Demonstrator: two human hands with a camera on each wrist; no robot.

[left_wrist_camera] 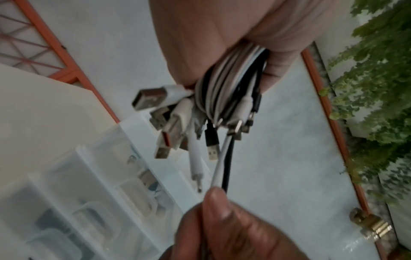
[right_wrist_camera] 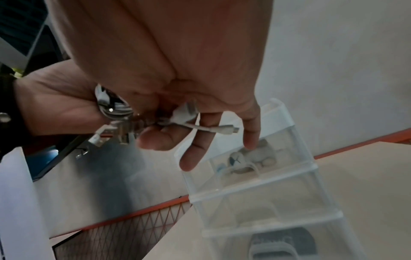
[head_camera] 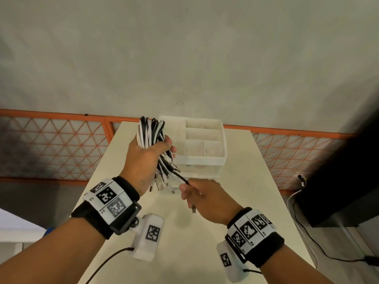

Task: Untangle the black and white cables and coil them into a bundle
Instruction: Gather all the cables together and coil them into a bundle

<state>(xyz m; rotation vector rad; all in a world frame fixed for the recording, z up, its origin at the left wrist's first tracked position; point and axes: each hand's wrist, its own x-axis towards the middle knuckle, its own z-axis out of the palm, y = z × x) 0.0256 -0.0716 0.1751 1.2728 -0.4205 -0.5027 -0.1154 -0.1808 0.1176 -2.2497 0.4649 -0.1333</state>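
Note:
My left hand [head_camera: 162,147] grips a folded bundle of black and white cables [head_camera: 150,130] upright above the table. The loops stick out above the fist and several plug ends [head_camera: 164,179] hang below it. In the left wrist view the bundle [left_wrist_camera: 231,82] sits in the fist with the USB plugs [left_wrist_camera: 171,123] dangling. My right hand [head_camera: 185,188] is just below and to the right, pinching a black strand [head_camera: 180,177] that leads out of the bundle. The left wrist view shows a white strand [left_wrist_camera: 219,167] pinched alongside the black one. A plug [head_camera: 193,209] hangs under the right hand.
A white plastic drawer organizer [head_camera: 205,148] with open top compartments stands on the pale table [head_camera: 242,201] right behind the hands. An orange mesh fence [head_camera: 61,140] runs behind the table. A dark block [head_camera: 338,191] and floor cables [head_camera: 307,238] lie to the right.

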